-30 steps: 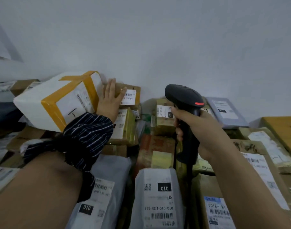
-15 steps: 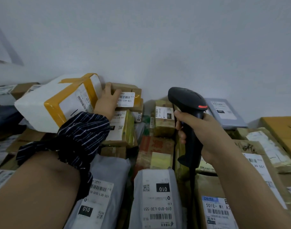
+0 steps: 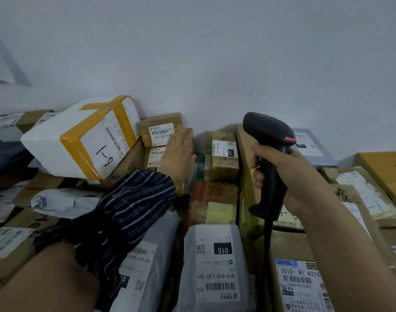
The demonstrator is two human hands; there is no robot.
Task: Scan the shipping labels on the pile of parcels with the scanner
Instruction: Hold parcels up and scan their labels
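Note:
My right hand (image 3: 289,176) grips the handle of a black handheld scanner (image 3: 269,140), held upright above the pile with its head pointing away towards the wall. My left hand (image 3: 179,152), in a dark striped sleeve, lies with straight fingers against the right end of a small brown box (image 3: 158,122) whose white label (image 3: 161,133) reads 231-239. A white foam box (image 3: 80,143) with yellow tape, marked 1-9, leans to its left. Another small brown box (image 3: 224,154) with a 231 label stands between my hands.
Grey mailer bags (image 3: 212,266) with 010 labels lie in front. A large brown carton (image 3: 298,278) with a 501E label sits under my right arm. A grey parcel (image 3: 309,145) leans on the wall, and a wooden surface (image 3: 386,167) shows at far right.
My left hand slid rightwards off the label of the small brown box to its right end, uncovering the barcode. The scanner stayed about where it was.

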